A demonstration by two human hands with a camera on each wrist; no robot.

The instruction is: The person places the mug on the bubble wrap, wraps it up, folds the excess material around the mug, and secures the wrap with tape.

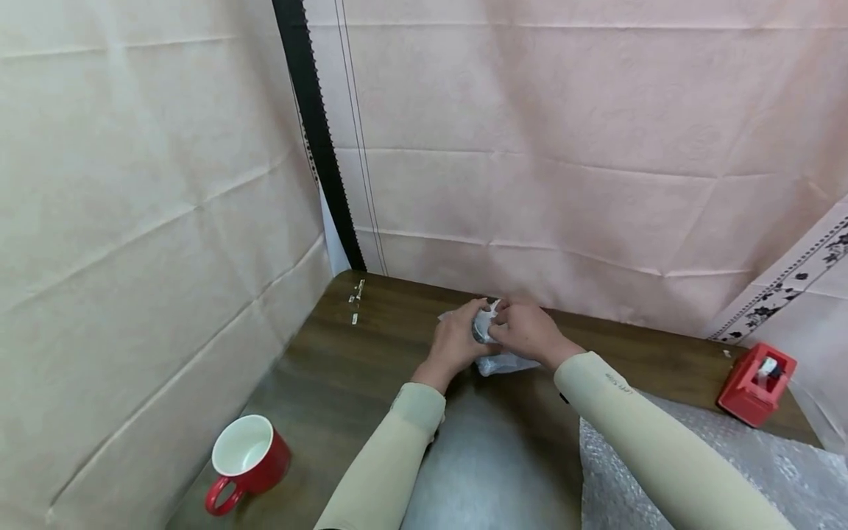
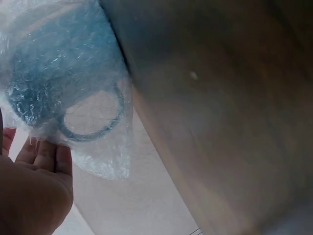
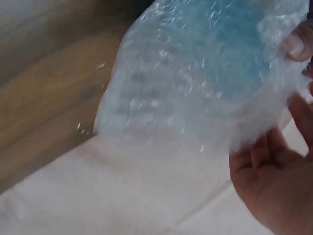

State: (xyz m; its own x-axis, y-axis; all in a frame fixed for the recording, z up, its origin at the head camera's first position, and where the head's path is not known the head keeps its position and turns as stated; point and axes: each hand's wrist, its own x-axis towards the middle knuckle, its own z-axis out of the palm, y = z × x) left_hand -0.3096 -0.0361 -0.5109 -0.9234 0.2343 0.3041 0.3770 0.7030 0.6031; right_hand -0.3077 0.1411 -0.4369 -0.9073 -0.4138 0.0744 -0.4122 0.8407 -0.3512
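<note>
A blue mug [image 2: 58, 58] is wrapped in clear bubble wrap [image 1: 506, 364] near the back of the table. Through the plastic its round handle [image 2: 90, 136] shows in the left wrist view. My left hand [image 1: 453, 338] grips the bundle from the left, fingers curled at its end. From the right, my right hand [image 1: 532, 333] holds the gathered wrap, with thumb and fingers on its edge. In the right wrist view the blue body is blurred behind layers of plastic, and loose wrap spreads beyond it.
A red mug [image 1: 270, 464] with a white inside stands at the front left. At the right, a red tape dispenser [image 1: 755, 386] sits beside a sheet of bubble wrap [image 1: 709, 449] lying under my right forearm. Small scraps [image 1: 355, 302] lie at the back left of the wooden table [image 1: 377, 361].
</note>
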